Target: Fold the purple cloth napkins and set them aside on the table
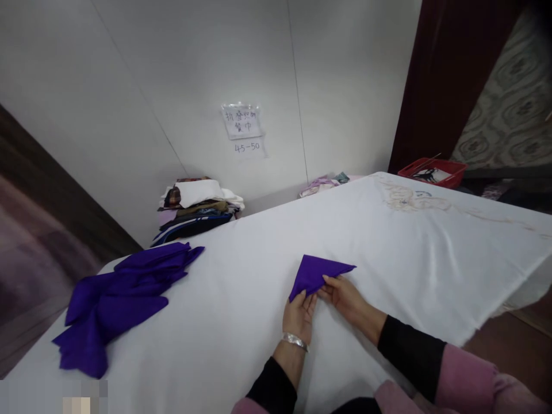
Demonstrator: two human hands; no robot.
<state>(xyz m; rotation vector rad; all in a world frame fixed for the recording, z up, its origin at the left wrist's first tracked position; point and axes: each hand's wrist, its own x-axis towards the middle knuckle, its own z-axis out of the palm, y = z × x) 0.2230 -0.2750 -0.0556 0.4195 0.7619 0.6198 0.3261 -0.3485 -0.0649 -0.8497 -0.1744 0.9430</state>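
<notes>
Right now I see a small purple cloth napkin folded into a triangle (pixel 317 273) lying flat on the white tablecloth (pixel 259 270), near the middle of the table and just ahead of both hands. My left hand (pixel 298 316) presses down on the lower left corner of the triangle with its fingers flat and together, a silver bangle (pixel 295 341) on the wrist. My right hand (pixel 345 294) pinches the near edge of the same napkin between thumb and fingertips, a narrow grip closed on the fabric. Both hands almost meet at that edge.

Out to the left, well apart from the hands, a loose heap of purple cloths (pixel 118 299) sprawls over the tablecloth. Behind it, against the pale wall, sits a stack of folded mixed-colour fabrics (pixel 198 210). A handwritten paper sign (pixel 242 123) is stuck on the wall above. Farther right along the wall lies a small bundle of pastel cloth (pixel 321 184), and a red plastic basket (pixel 433 171) stands beyond the far right corner of the table.
</notes>
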